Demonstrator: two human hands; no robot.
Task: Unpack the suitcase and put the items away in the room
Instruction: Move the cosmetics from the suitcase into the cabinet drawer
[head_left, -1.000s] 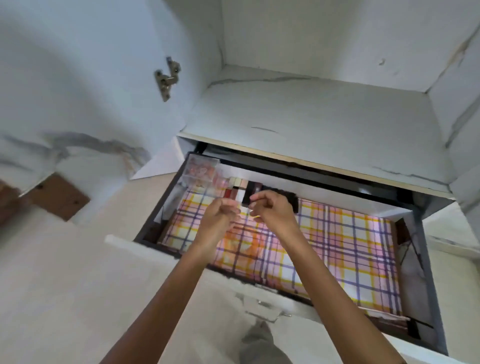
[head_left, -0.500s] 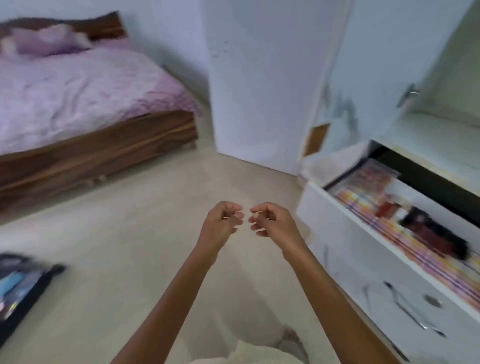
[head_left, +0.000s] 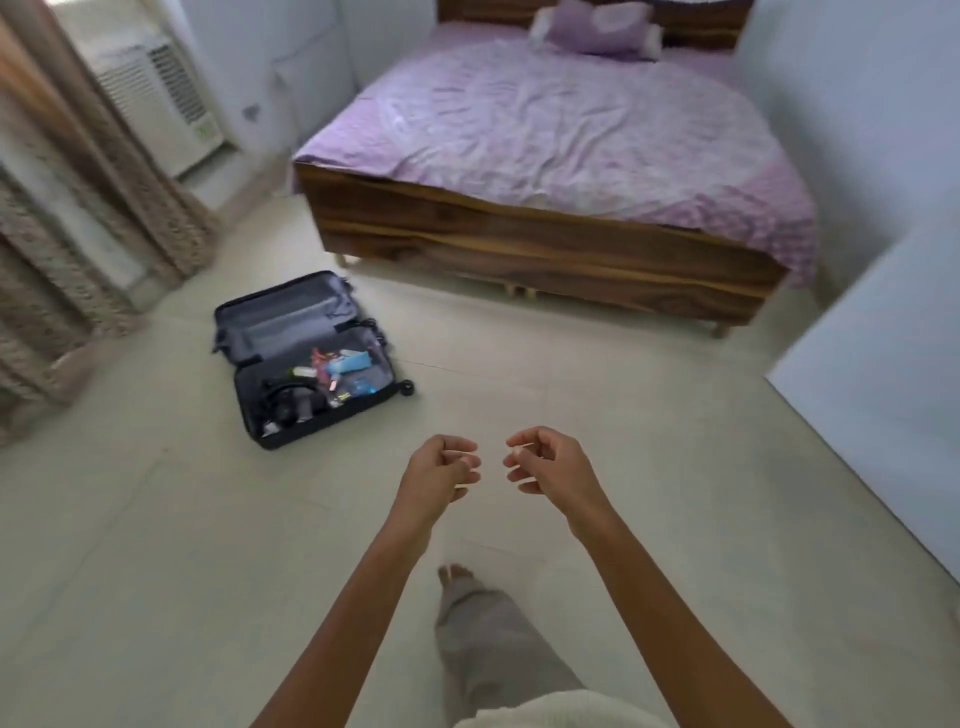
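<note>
Facing one suitcase (head_left: 283, 325), one bed (head_left: 545, 135); left hand (head_left: 436, 478), right hand (head_left: 551, 467) empty.

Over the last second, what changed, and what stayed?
The person turned from the white drawer toward the open black suitcase on the floor and the purple-sheeted wooden bed. Nothing taken or released; left hand and right hand stay loosely curled, empty.
</note>
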